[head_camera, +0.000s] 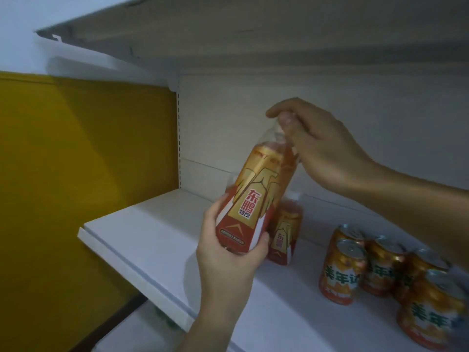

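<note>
A drink bottle (256, 196) with a gold and red label and a clear cap hangs tilted above the white shelf (142, 240). My left hand (228, 252) grips its base from below, fingers wrapped round the label. My right hand (322, 146) reaches in from the right and its fingers curl over the clear cap at the top. A second bottle (285, 235) of the same kind stands upright on the shelf right behind the held one, partly hidden by it.
Several orange and gold cans (380, 273) stand grouped on the shelf at the right. Another shelf board (228, 31) runs close overhead. A yellow wall (76, 161) lies left of the shelving. A lower shelf (142, 329) shows beneath.
</note>
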The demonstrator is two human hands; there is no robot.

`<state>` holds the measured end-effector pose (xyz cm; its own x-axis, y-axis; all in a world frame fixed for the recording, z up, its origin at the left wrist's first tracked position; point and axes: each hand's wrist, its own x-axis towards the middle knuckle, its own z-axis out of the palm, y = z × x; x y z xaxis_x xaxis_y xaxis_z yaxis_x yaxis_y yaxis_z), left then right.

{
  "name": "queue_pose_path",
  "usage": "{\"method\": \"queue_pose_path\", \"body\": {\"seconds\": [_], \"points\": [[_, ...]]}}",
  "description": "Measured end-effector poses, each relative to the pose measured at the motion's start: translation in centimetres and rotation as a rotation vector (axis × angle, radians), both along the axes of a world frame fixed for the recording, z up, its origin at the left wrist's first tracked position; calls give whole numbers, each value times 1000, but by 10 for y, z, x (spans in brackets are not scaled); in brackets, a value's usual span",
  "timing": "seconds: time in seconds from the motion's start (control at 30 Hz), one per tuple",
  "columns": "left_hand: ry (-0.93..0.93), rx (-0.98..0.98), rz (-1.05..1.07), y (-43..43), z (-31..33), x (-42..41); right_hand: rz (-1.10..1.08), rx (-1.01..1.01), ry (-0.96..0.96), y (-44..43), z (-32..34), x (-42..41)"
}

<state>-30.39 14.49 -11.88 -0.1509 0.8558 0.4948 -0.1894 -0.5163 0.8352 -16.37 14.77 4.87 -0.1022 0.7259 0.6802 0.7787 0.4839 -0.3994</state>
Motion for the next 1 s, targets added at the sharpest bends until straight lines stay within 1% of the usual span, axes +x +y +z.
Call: {"method": "queue_pose_path", "body": {"seconds": [0.13,0.2,0.27,0.37,0.47,0.53,0.63,0.73,0.8,0.87,1.0], "points": [[-19,44,-42,-34,16,51,12,16,381,-48,-7,28],[0,66,-78,-48,23,77,69,61,570,-69,-17,41],[2,100,-160,-62,30,102,83,109,691,-88,-26,59],[-102,114,-426,-80,39,134,-17,201,718,-116,-31,88],[-210,9,-719,-93,36,164,-105,219,690,-142,-39,115],[-169,-54,-829,-97,35,177,-142,197,687,-158,-48,131],[-70,-80,-960,-100,32,192,-161,164,717,-176,-63,151],[-6,-66,-993,-104,29,206,-178,118,822,-187,-71,170],[13,-65,-990,-110,26,215,-190,81,842,-189,-72,184],[7,-71,-974,-115,24,224,-173,55,849,-188,-74,196],[-17,-62,-936,-125,20,239,-154,74,937,-185,-76,212]]}}
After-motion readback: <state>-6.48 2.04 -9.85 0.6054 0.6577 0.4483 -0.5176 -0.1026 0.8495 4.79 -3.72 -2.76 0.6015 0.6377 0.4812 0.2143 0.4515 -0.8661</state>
